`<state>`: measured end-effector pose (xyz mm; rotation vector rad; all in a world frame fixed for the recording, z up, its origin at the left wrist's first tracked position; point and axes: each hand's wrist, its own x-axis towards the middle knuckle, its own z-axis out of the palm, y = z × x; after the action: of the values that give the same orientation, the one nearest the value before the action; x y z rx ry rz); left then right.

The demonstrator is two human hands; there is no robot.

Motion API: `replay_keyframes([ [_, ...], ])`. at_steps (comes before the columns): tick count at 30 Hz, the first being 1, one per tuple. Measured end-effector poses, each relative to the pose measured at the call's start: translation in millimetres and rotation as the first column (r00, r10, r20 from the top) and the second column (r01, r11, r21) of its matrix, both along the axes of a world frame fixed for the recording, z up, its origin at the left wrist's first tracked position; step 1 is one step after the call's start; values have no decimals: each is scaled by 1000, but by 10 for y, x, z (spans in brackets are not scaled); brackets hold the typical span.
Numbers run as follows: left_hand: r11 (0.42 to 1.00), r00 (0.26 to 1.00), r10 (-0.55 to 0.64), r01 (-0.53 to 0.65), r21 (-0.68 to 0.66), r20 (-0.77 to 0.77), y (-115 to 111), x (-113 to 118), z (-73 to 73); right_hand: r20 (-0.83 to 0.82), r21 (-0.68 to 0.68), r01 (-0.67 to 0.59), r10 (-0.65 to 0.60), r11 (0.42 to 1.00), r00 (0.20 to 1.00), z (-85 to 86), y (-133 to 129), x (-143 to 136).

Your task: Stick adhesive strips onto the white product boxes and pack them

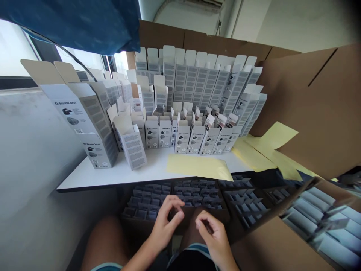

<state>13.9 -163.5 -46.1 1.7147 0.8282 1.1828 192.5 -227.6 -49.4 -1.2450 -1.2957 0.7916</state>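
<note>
Both hands hover over the lap, below the front edge of the white table (158,162). My left hand (169,214) has curved fingers with a gap between thumb and fingertips, and nothing shows in it. Close by on the right, my right hand (210,227) is curled, its thumb near the index finger; whether anything is inside cannot be made out. On the table stand several small printed boxes (182,139) with open top flaps. A single box (134,148) stands forward of them at the left. A yellow sheet (199,166) lies at the table's front edge.
Taller boxes (180,81) line the back, with stacked ones (97,150) at the left. More yellow sheets (262,154) lie at the right. Under the table are cartons of packed boxes (149,199). An open carton (270,244) stands at the lower right, beside cardboard walls (316,105).
</note>
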Motion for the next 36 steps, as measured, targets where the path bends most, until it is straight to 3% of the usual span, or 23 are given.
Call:
replay_keyframes([
  [3,988,988,137,-141,63,76,416,149,172,-88,-3,100,-99,995,991,27,-4,159],
  [5,951,967,251,-255,172,47,802,266,452,-115,-12,124,-124,992,986,57,-24,222],
  [7,911,934,340,-297,288,-111,1195,378,830,-120,-3,106,-105,994,987,90,-46,251],
  [8,900,892,378,-290,325,-249,1374,428,1031,-114,1,84,-83,996,990,106,-55,257],
  [10,893,837,403,-273,357,-369,1671,508,1409,-89,-2,33,-33,999,996,135,-66,264],
  [11,884,737,435,-242,399,-517,1788,537,1569,-72,-4,10,-11,1000,997,150,-70,268],
  [13,882,635,448,-198,428,-630,1967,570,1814,-32,-14,-30,30,999,999,180,-76,279],
  [15,882,572,450,-164,442,-685,2088,577,1958,8,-37,-67,67,997,998,207,-82,290],
  [21,855,473,506,-160,494,-722,2164,502,2060,56,-103,-112,118,988,991,191,-74,257],
  [27,780,515,610,-258,570,-602,1768,208,2135,65,-64,-165,169,984,983,95,-37,217],
  [29,759,588,618,-276,589,-522,1566,39,2146,44,-13,-153,153,988,987,72,-29,228],
  [31,782,730,551,-282,556,-404,1355,-153,2111,5,50,-127,127,991,992,71,-36,227],
  [33,853,874,408,-262,451,-264,1150,-353,2017,-39,117,-84,89,990,995,108,-65,190],
  [36,954,975,211,-191,231,-66,874,-634,1770,-96,185,-60,79,981,992,227,-126,50],
])
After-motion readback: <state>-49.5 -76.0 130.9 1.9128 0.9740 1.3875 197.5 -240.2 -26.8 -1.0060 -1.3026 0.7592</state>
